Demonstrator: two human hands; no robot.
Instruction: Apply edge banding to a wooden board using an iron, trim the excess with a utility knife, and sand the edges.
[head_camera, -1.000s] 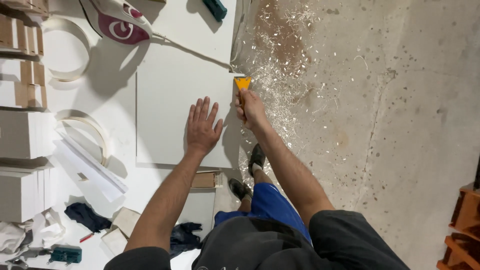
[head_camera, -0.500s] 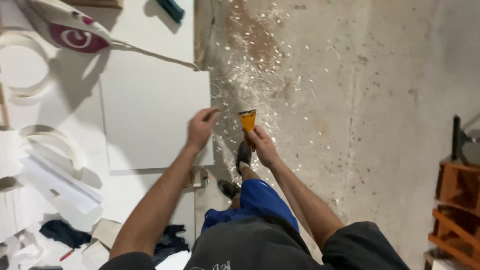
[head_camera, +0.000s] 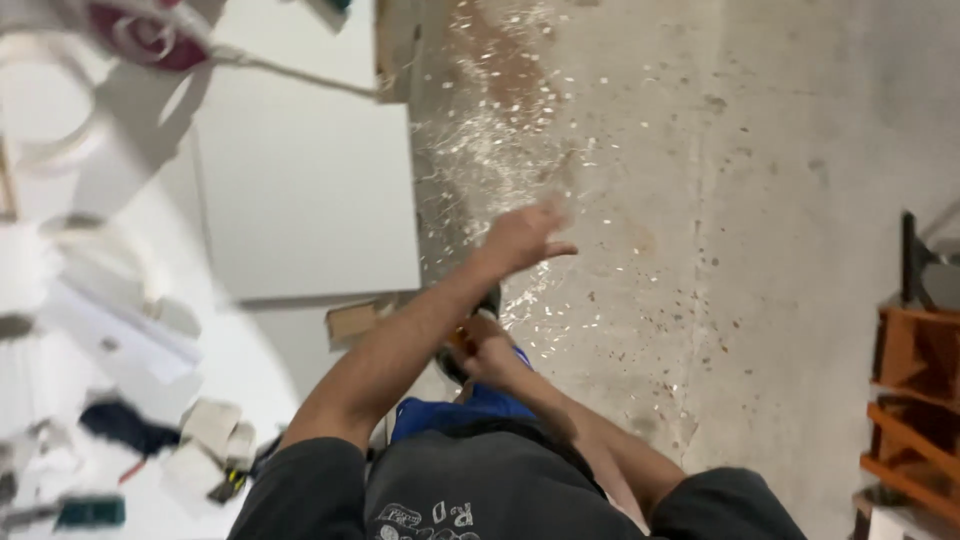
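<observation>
My left hand (head_camera: 522, 236) was open over the floor (head_camera: 720, 200), mid frame; my right hand (head_camera: 487, 352) gripped something orange (head_camera: 463, 338).

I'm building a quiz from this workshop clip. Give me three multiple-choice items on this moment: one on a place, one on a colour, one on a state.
1. Where does the white board lie?
A. on the worktable
B. on the floor
C. on the orange shelf

2. What colour are the person's shorts?
A. red
B. blue
C. green

3. How is the left hand?
A. flat on the board
B. closed round a cord
C. lifted over the floor, away from the board

Answers: 1 A, the board rests flat on the white worktable at the left. 2 B, blue cloth shows below the arms. 3 C, the hand is blurred above the concrete floor strewn with white shavings, touching nothing.
</observation>
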